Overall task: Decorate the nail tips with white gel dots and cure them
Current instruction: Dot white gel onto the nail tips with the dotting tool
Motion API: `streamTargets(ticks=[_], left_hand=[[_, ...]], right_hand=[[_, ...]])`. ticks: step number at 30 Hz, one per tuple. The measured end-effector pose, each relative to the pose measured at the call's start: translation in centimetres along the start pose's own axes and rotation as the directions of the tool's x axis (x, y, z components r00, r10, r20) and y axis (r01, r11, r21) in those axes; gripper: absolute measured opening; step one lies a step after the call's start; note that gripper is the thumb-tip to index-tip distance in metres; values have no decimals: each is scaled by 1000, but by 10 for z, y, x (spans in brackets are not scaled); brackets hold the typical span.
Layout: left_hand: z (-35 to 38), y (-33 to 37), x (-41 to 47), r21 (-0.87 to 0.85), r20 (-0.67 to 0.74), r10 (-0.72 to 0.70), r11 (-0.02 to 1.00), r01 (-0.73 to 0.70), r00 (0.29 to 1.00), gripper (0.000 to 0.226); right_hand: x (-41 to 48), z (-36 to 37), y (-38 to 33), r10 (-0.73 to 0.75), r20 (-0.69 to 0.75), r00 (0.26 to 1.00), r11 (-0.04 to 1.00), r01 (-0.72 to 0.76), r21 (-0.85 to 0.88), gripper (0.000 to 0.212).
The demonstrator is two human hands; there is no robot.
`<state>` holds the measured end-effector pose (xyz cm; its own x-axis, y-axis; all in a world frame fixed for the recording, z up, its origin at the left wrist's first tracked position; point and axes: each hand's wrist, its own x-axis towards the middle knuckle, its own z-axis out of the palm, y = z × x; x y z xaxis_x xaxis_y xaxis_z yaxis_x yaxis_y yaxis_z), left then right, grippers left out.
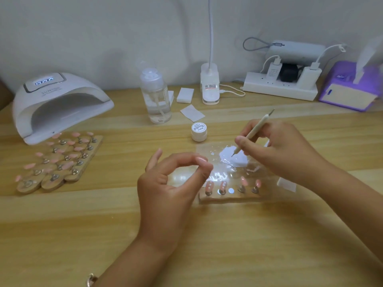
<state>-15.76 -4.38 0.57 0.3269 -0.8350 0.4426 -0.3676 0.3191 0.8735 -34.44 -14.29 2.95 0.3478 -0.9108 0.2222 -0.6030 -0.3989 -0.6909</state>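
Nearest, the left hand [165, 183] has thumb and forefinger pinched on what looks like one small pink nail tip [201, 159]. Such a tip should be light, stiff, slick and easily dropped, so it is best held by its edges, with the face kept clear. Just right, the right hand [279, 148] has its fingers clamped on a slim cream dotting pen [256, 131], point in white gel [232, 157] on clear film [204, 151]. Four more pink tips [209, 186] stand on a wooden holder [228, 198] between both hands.

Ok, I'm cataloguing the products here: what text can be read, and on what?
"Painted": lid of the small white jar; smaller print blurred.
"SUN": curing lamp; rest blurred.
Lamp display, desk light label: unreadable.
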Motion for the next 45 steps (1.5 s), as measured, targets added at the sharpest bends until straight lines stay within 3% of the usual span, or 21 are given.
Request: streamTargets(ticks=[6,10,16,20,25,36,45], left_hand=[[2,-1,1,-76,14,-48,996,49,999,9],[1,-3,0,-72,39,-26,997,29,999,7],[5,1,-6,7,148,127,992,-130,981,6],[8,6,-11,45,226,220,971,-236,949,9],[9,11,-15,81,290,284,944,-319,914,12],[11,13,-20,126,313,346,908,-400,884,13],[12,13,-21,149,318,361,894,-422,877,16]], right_hand=[[3,4,3,-14,4,1000,998,15,-58,16],[2,-1,-2,11,-85,996,999,-8,34,16],[-27,-15,-28,-67,-295,953,985,110,132,6],[-54,-10,-42,-83,-380,921,932,207,298,24],[-71,1,-54,-28,-328,944,792,221,569,28],[-76,16,-51,-15,-327,945,735,232,637,38],[-76,18,-48,-21,-326,945,745,232,626,37]])
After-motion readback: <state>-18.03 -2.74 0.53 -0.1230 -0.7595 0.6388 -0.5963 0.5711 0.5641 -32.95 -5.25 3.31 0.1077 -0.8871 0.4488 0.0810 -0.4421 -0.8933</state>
